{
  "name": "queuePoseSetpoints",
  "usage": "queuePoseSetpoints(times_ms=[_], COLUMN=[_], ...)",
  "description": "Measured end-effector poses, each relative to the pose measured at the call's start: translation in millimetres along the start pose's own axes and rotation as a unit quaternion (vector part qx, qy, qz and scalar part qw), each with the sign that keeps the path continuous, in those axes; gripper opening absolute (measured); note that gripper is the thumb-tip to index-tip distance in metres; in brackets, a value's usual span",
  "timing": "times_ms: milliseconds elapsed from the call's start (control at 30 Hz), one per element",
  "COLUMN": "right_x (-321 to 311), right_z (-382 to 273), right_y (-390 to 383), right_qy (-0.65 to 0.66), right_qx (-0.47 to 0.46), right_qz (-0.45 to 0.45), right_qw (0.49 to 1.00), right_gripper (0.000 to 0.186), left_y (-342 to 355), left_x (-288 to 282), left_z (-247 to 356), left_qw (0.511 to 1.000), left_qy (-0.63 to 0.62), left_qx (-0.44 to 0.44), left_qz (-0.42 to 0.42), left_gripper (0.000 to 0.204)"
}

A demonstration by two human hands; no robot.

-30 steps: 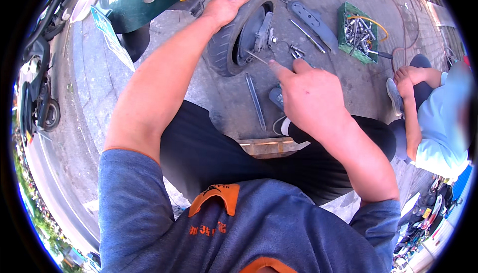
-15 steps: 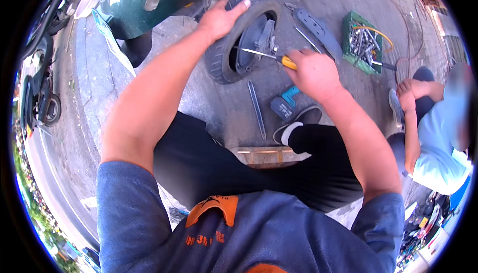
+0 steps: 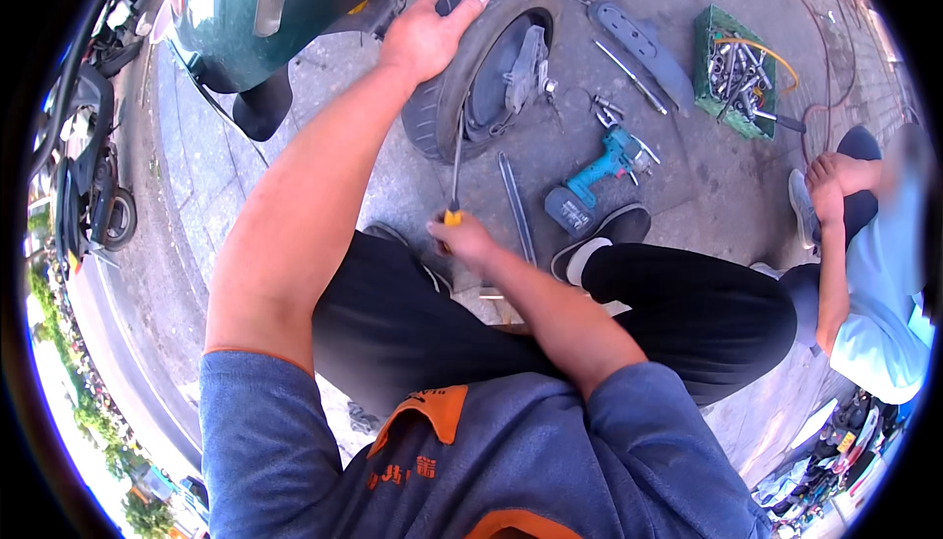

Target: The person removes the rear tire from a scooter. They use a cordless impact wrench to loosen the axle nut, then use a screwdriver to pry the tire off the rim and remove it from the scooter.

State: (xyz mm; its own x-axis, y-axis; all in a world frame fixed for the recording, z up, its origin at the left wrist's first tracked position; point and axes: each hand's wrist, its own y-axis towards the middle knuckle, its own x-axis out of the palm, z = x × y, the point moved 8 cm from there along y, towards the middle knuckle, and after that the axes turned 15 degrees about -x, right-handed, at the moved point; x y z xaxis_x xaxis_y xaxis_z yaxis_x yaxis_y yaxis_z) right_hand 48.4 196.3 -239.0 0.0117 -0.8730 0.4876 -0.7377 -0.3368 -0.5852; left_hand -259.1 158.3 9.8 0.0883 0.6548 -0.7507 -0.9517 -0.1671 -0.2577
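Observation:
At the upper middle stands a black tyre (image 3: pixel 432 116) on a wheel with a grey hub, tilted. My left hand (image 3: pixel 424 40) is closed over its upper left side, thumb along the tread. My right hand (image 3: pixel 470 242) is wrapped round the yellow handle of a screwdriver (image 3: pixel 456 170), low in front of the wheel. Its metal shaft points up, and the end meets the inner edge of the tyre near the rim; the tip itself is hidden there. A flat metal bar (image 3: pixel 515 205) lies on the ground to the right of the screwdriver.
A teal cordless impact wrench (image 3: pixel 611 158) lies by my right shoe. Beyond it are a metal rod (image 3: pixel 631 77), a long dark cover (image 3: pixel 643 53) and a green crate (image 3: pixel 701 72) of tools. Green scooter bodywork (image 3: pixel 324 8) overhangs at upper left. Another person (image 3: pixel 835 244) sits at right.
My right hand has swung left and down with the screwdriver, whose shaft has turned from nearly level to upright. The impact wrench now shows fully. My left hand stays on the tyre.

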Motion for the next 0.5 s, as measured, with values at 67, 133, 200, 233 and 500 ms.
queuePoseSetpoints(times_ms=[67,133,200,233,500], right_x=[-25.8,-35.4,-37.4,-34.4,24.9], right_z=[4.7,-1.6,-9.5,-12.6,-40.1], right_y=[-27.3,-45.5,-57.2,-61.1,-92.5], right_qy=[-0.089,-0.114,-0.107,-0.087,0.058], right_qx=[-0.053,-0.067,-0.052,-0.039,0.005], right_qz=[0.074,0.074,0.09,0.099,0.133], right_qw=[0.992,0.988,0.989,0.99,0.989], right_gripper=[0.025,0.03,0.036,0.04,0.051], left_y=[-1.2,0.0,-1.3,-3.3,-20.5], left_x=[2.9,4.6,4.3,2.9,6.7], left_z=[-4.4,-3.0,-0.5,1.1,14.4], left_qw=[1.0,1.0,1.0,1.0,0.989], left_qy=[0.009,0.003,-0.001,0.009,0.142], left_qx=[-0.004,-0.003,-0.003,-0.003,0.05], left_qz=[0.003,-0.007,-0.013,-0.002,0.001], left_gripper=[0.115,0.116,0.116,0.117,0.133])
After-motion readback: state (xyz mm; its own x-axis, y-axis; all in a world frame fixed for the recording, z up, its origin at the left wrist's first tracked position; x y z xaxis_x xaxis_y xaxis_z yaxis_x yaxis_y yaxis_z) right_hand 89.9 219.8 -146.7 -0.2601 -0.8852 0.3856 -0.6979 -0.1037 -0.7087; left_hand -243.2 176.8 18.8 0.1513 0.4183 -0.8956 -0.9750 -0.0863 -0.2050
